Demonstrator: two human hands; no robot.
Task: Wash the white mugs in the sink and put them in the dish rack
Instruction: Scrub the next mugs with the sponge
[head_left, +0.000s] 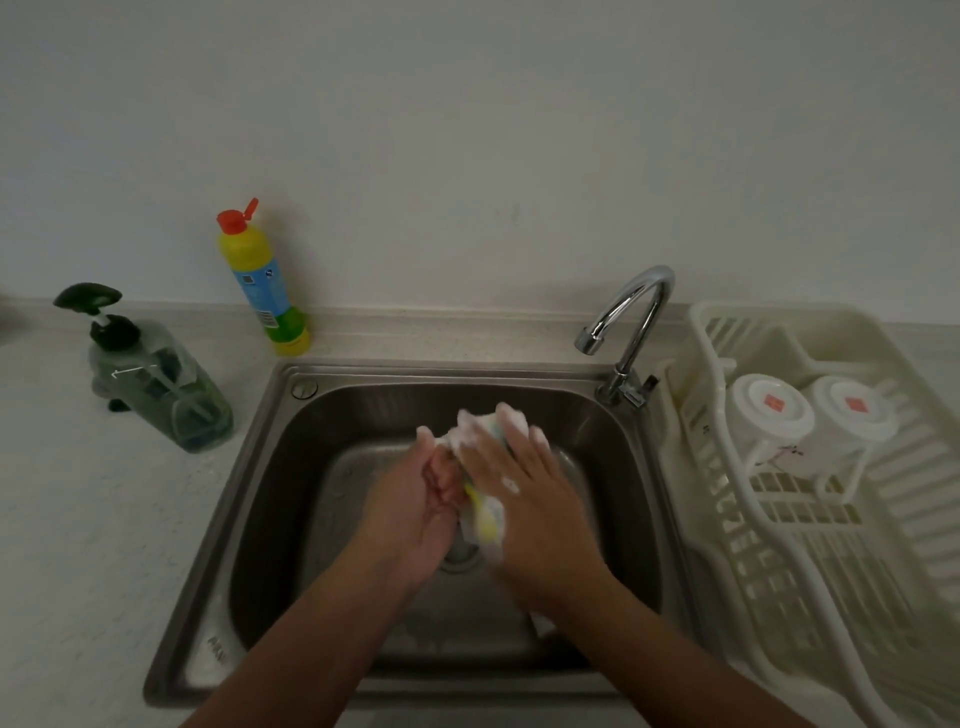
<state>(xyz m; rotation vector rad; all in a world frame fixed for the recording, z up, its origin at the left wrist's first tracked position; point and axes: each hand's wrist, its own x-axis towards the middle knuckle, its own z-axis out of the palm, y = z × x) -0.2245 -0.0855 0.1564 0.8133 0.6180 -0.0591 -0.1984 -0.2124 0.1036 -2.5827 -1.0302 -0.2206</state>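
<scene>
Two white mugs (769, 415) (854, 410) stand upside down side by side in the cream dish rack (831, 545) to the right of the sink (270, 467). Over the middle of the basin, a foamy yellow and white sponge (487, 522) is pressed between my two hands. My left hand (415, 499) lies palm up under it, with its fingers fairly straight. My right hand (524, 488) lies flat on top of the sponge with straight, foam-covered fingers. I see no mug in the basin; my hands hide the drain area.
A chrome tap (631, 322) curves over the sink's back right corner, with no water visible from it. A yellow bottle with a red flip cap (262, 280) stands at the wall behind the sink. A dark green pump dispenser (156, 384) sits on the left counter.
</scene>
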